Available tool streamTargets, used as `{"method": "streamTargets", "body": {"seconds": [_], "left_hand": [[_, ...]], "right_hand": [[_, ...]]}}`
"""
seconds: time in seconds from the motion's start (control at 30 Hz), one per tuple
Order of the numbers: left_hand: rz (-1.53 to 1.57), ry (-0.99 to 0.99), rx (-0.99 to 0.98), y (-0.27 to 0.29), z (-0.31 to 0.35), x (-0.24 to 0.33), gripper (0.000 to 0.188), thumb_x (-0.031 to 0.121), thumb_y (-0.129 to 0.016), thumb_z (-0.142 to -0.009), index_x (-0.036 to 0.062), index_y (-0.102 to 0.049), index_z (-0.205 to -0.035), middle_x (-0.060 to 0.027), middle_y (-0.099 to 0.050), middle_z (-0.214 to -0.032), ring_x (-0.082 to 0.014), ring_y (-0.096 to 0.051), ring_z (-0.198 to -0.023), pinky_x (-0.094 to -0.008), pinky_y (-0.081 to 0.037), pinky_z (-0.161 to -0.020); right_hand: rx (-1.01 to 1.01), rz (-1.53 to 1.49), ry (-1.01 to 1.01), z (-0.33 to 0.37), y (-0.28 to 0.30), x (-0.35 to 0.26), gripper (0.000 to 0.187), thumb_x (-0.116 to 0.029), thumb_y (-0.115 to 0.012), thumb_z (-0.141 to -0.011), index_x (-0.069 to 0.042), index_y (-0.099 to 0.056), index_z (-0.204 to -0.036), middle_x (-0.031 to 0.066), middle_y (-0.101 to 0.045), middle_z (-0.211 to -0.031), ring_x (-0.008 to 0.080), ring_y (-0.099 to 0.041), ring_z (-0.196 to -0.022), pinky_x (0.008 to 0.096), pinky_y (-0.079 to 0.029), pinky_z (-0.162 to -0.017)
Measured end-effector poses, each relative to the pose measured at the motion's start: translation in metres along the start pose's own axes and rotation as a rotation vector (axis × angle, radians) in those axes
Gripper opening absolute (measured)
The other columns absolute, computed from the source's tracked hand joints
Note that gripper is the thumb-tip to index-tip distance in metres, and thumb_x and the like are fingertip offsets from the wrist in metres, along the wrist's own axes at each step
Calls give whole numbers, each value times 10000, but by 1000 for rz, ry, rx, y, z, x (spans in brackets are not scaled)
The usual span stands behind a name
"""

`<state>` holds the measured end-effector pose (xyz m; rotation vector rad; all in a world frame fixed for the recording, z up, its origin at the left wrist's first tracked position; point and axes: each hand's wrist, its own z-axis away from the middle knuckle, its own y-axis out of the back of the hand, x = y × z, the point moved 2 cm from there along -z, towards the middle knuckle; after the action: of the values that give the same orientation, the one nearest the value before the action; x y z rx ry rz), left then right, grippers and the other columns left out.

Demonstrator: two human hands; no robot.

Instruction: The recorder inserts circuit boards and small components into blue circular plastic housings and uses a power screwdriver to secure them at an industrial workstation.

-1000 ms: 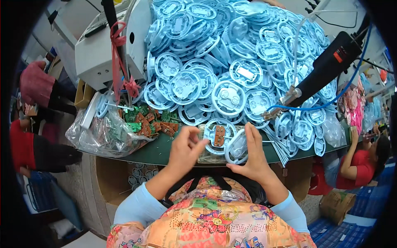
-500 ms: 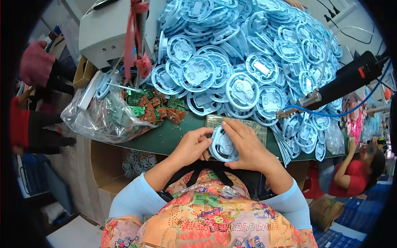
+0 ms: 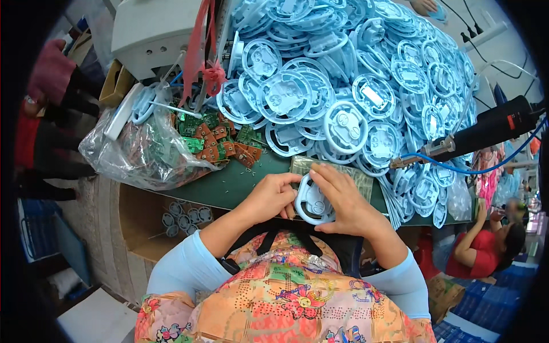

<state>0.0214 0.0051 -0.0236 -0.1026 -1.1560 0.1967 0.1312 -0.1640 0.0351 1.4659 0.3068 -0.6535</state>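
A light-blue plastic toy steering wheel point(image 3: 314, 207) is held at the near edge of the table, tilted between both my hands. My right hand point(image 3: 350, 201) grips its right side, fingers over the top of the rim and thumb at the lower edge. With curled fingers, my left hand point(image 3: 273, 196) holds the left rim; its fingertips are partly hidden. Just beyond the hands lies a flat greenish pad point(image 3: 361, 182). A large heap of similar wheels point(image 3: 284, 96) rises behind it, many with their hollow side up.
Green and brown circuit boards point(image 3: 213, 140) spill beside a clear plastic bag point(image 3: 143, 151) on the left. A black electric screwdriver point(image 3: 486, 128) with a blue cord hangs at the right. Behind the bag stands a grey machine point(image 3: 157, 37); a cardboard box point(image 3: 134, 220) sits below the table edge.
The view has shifted slightly, so the table's contents appear farther right. Both hands keep the wheel in nearly the same hold. At the far top right, another person's hand shows more, beside a blue piece.
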Motion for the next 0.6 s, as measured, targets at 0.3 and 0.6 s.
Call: {"method": "streamTargets", "body": {"seconds": [0.3,0.6], "left_hand": [[124,43,-70,3,-2,-1,372,68,-513,-948,-52,-529,-1300,-95,-676,-754,-154,-670,-579,-263,-530,-502],[-77,56,-115,-1,-11,10,333,130,-589,-953,-38,-538,-1236,-97,-680,-750,-155,-664,-541,-260,-508,-466]], "right_hand": [[-26,9,-27,2,-4,3,1082,-197,-890,-583,-43,-309,-1483,156,-290,-1553,383,-276,-1430,552,-277,-1110],[219,273,13,7,-31,7,1059,-561,-783,-658,-25,-351,-1463,194,-346,-1516,376,-326,-1406,587,-297,-1064]]}}
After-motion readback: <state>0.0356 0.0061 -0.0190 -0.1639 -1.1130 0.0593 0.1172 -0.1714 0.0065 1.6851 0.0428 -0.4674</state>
